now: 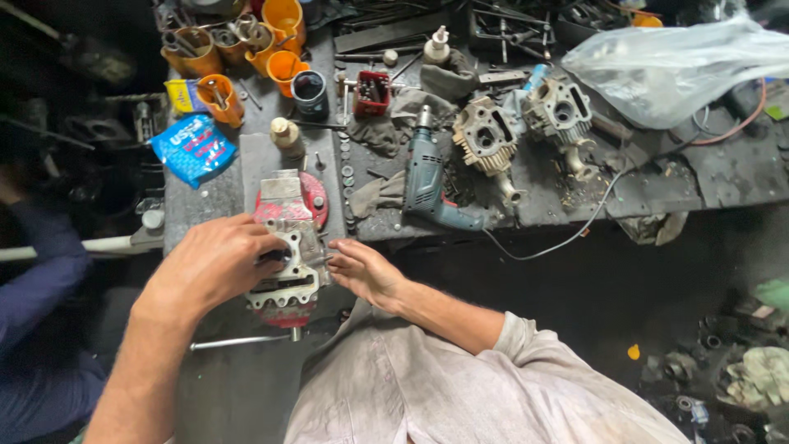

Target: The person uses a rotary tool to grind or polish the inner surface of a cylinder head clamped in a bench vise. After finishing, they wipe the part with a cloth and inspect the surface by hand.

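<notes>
A grey metal engine part [289, 279] sits clamped in a red bench vise [306, 197] at the front edge of the workbench [205, 205]. My left hand [215, 261] rests on the part's left side with fingers curled over its top opening. On the part's right side, the fingertips of my right hand [364, 270] press against it. What lies under either hand's fingers is hidden.
A blue electric drill [429, 179] and two engine cylinder heads [485, 136] lie to the right. Orange cups [283, 70] with tools, a blue packet [191, 148] and a plastic bag [682, 70] crowd the bench's back. The vise handle [242, 339] sticks out left. Another person's blue sleeve [37, 279] is at far left.
</notes>
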